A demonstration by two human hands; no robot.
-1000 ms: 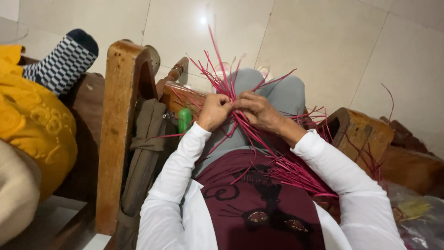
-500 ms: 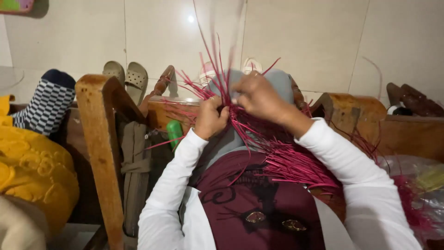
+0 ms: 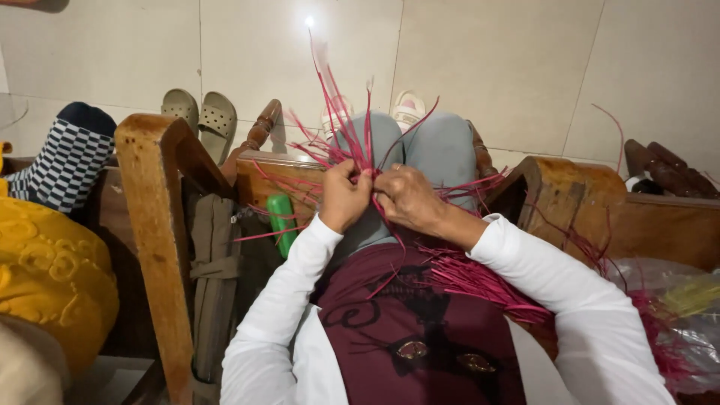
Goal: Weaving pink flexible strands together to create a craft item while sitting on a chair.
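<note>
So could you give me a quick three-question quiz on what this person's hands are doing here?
1. True or false: both hands grip the pink strips.
2. What lies beside the left hand? A) green handle B) blue cup C) red ball
3. Do the left hand and right hand meet or stay apart?

Key: 1 true. 2 A. 3 They meet, over the knees.

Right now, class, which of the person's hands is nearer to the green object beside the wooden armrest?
Left. The left hand grips the pink strips just right of the green object; the right hand is farther off, beyond the left hand.
</note>
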